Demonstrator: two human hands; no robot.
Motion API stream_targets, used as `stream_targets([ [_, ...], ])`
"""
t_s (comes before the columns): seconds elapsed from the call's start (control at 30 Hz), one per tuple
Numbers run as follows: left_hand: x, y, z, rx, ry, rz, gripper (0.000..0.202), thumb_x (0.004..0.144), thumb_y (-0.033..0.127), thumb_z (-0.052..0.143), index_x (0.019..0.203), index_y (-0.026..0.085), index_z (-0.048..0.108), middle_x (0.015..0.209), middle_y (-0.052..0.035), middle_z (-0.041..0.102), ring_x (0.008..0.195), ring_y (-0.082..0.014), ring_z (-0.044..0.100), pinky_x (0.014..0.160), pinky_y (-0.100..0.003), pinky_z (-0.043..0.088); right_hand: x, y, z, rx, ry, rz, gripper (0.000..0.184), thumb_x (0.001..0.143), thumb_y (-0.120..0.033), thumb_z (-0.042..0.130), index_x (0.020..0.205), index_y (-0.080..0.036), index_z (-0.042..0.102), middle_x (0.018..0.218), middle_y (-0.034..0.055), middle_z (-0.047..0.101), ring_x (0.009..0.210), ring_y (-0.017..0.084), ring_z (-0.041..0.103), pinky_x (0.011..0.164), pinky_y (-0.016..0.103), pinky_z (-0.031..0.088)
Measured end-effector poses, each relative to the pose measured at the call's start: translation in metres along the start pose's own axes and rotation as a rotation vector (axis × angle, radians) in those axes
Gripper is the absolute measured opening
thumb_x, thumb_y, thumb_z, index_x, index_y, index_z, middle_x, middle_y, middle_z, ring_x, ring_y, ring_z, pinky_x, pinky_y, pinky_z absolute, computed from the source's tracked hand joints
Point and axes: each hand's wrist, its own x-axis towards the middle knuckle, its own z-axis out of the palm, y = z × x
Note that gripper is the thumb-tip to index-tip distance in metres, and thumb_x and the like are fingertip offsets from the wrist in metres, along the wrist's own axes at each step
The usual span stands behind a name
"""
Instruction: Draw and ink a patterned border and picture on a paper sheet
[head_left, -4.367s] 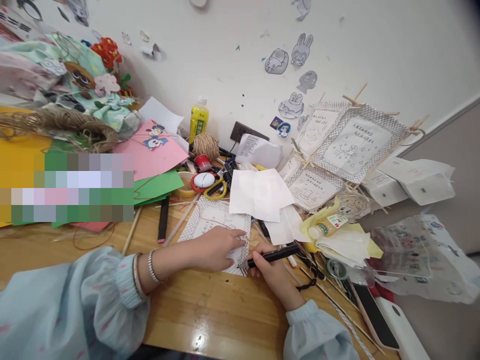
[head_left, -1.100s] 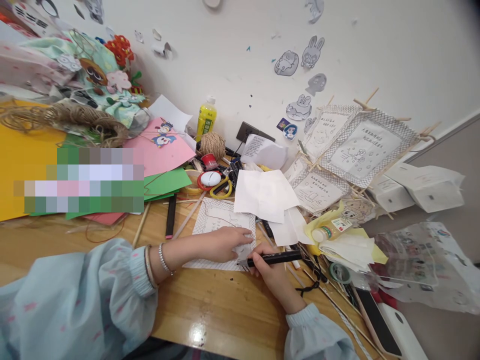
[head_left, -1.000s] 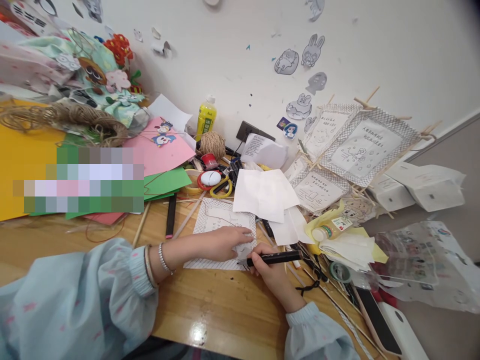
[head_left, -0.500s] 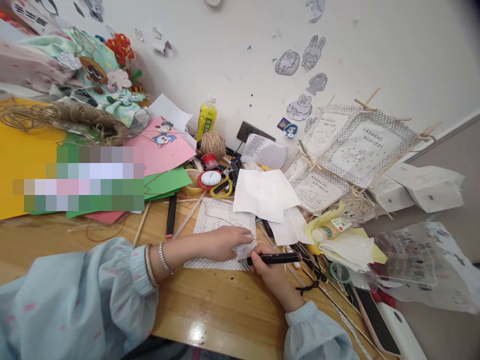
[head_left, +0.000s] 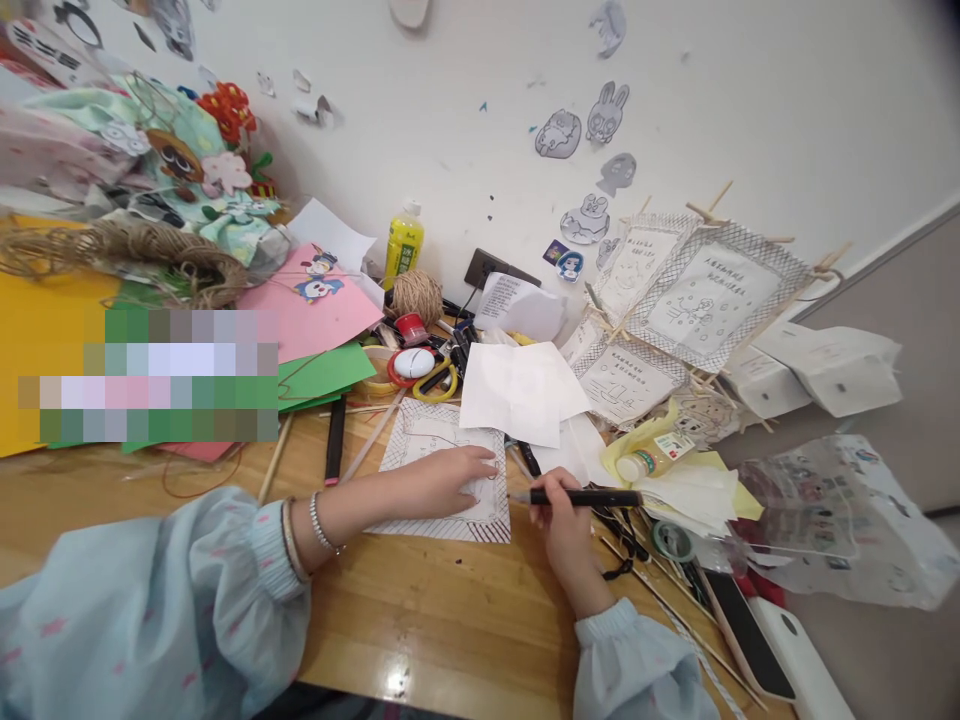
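Note:
A white sheet of paper (head_left: 405, 440) with a cross-hatched border and line drawings lies on the wooden table (head_left: 420, 620). Flat across its middle rests my left hand (head_left: 442, 482), fingers stretched out, hiding part of the drawing. My right hand (head_left: 564, 520) pinches a black marker pen (head_left: 600, 497), held nearly level. The pen's tip points left and is close to the sheet's right edge; whether it touches is too small to tell. Slanted dark strokes fill the sheet's lower right border. Another black marker (head_left: 335, 440) with a pink end lies left of the sheet.
Behind the sheet are yellow-handled scissors (head_left: 442, 382), a twine ball (head_left: 417, 297) and a yellow bottle (head_left: 405, 243). Blank white paper (head_left: 517, 390) overlaps its top right. Framed drawings on sticks (head_left: 720, 290) stand at right, above thin sticks and a phone (head_left: 750, 630). Coloured paper (head_left: 322, 375) lies left.
My right hand has moved right with the marker, off the sheet's lower right corner, uncovering the strokes there. My left hand stays on the paper. The whole view has shifted slightly.

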Motion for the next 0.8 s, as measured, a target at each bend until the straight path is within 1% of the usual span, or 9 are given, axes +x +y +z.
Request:
stream_targets([
  [0.07, 0.000, -0.002, -0.006, 0.112, 0.022, -0.045, 0.028, 0.079, 0.013, 0.058, 0.106, 0.019, 0.065, 0.121, -0.0082, 0.059, 0.106, -0.0245, 0.059, 0.091, -0.033, 0.043, 0.006, -0.003, -0.005, 0.051, 0.107, -0.021, 0.025, 0.084, -0.040, 0.049, 0.070, -0.020, 0.053, 0.052, -0.0038, 0.051, 0.044, 0.011, 0.045, 0.042, 0.022, 0.034],
  [0.13, -0.002, -0.002, -0.014, 0.265, 0.016, -0.127, 0.021, 0.081, 0.020, 0.062, 0.101, 0.019, 0.066, 0.117, -0.0089, 0.060, 0.101, -0.0263, 0.060, 0.090, -0.036, 0.043, 0.010, -0.006, -0.008, 0.084, 0.183, -0.038, 0.024, 0.084, -0.042, 0.050, 0.074, -0.021, 0.053, 0.055, -0.0036, 0.053, 0.048, 0.012, 0.048, 0.045, 0.022, 0.037],
  [0.27, -0.005, 0.004, -0.022, 0.467, -0.008, -0.270, 0.034, 0.080, 0.035, 0.068, 0.105, 0.013, 0.064, 0.117, -0.0185, 0.058, 0.097, -0.0349, 0.060, 0.084, -0.046, 0.044, 0.014, -0.012, -0.013, 0.120, 0.257, -0.077, 0.024, 0.084, -0.044, 0.053, 0.077, -0.021, 0.055, 0.059, -0.0041, 0.054, 0.051, 0.011, 0.049, 0.048, 0.022, 0.039],
  [0.37, -0.006, 0.009, -0.021, 0.528, -0.013, -0.314, 0.043, 0.079, 0.046, 0.067, 0.103, 0.011, 0.063, 0.110, -0.0198, 0.059, 0.087, -0.0341, 0.063, 0.076, -0.044, 0.047, 0.017, -0.013, -0.014, 0.107, 0.258, -0.088, 0.025, 0.083, -0.044, 0.053, 0.075, -0.020, 0.056, 0.057, -0.0040, 0.053, 0.048, 0.011, 0.047, 0.045, 0.023, 0.037],
  [0.47, -0.006, 0.009, -0.020, 0.553, -0.002, -0.343, 0.037, 0.084, 0.046, 0.059, 0.094, 0.011, 0.063, 0.099, -0.0175, 0.062, 0.082, -0.0314, 0.064, 0.070, -0.039, 0.048, 0.020, -0.012, -0.016, 0.103, 0.259, -0.104, 0.025, 0.083, -0.043, 0.052, 0.074, -0.020, 0.056, 0.054, -0.0042, 0.052, 0.046, 0.011, 0.045, 0.044, 0.023, 0.036],
  [0.57, -0.007, 0.004, -0.023, 0.555, 0.027, -0.365, 0.033, 0.084, 0.042, 0.059, 0.097, 0.012, 0.062, 0.102, -0.0162, 0.061, 0.086, -0.0300, 0.063, 0.072, -0.037, 0.048, 0.023, -0.009, -0.018, 0.112, 0.266, -0.122, 0.026, 0.083, -0.044, 0.052, 0.072, -0.020, 0.055, 0.052, -0.0049, 0.050, 0.045, 0.011, 0.043, 0.044, 0.023, 0.036],
  [0.63, -0.008, -0.001, -0.026, 0.558, 0.051, -0.390, 0.043, 0.079, 0.046, 0.064, 0.105, 0.012, 0.059, 0.111, -0.0182, 0.057, 0.090, -0.0319, 0.062, 0.075, -0.039, 0.047, 0.025, -0.006, -0.019, 0.115, 0.279, -0.126, 0.028, 0.082, -0.046, 0.053, 0.072, -0.020, 0.055, 0.051, -0.0051, 0.050, 0.044, 0.012, 0.043, 0.043, 0.023, 0.035],
  [0.7, -0.009, -0.004, -0.029, 0.556, 0.063, -0.417, 0.054, 0.074, 0.051, 0.067, 0.108, 0.012, 0.058, 0.114, -0.0199, 0.056, 0.093, -0.0340, 0.061, 0.078, -0.041, 0.046, 0.027, -0.003, -0.021, 0.101, 0.290, -0.127, 0.030, 0.082, -0.049, 0.053, 0.072, -0.020, 0.055, 0.050, -0.0051, 0.050, 0.043, 0.012, 0.043, 0.043, 0.024, 0.035],
  [0.8, -0.009, -0.008, -0.033, 0.530, 0.053, -0.446, 0.050, 0.071, 0.055, 0.067, 0.100, 0.014, 0.060, 0.107, -0.0166, 0.062, 0.094, -0.0327, 0.061, 0.079, -0.038, 0.045, 0.028, -0.001, -0.022, 0.074, 0.292, -0.134, 0.033, 0.083, -0.051, 0.053, 0.071, -0.020, 0.054, 0.050, -0.0049, 0.050, 0.043, 0.012, 0.044, 0.043, 0.024, 0.036],
])
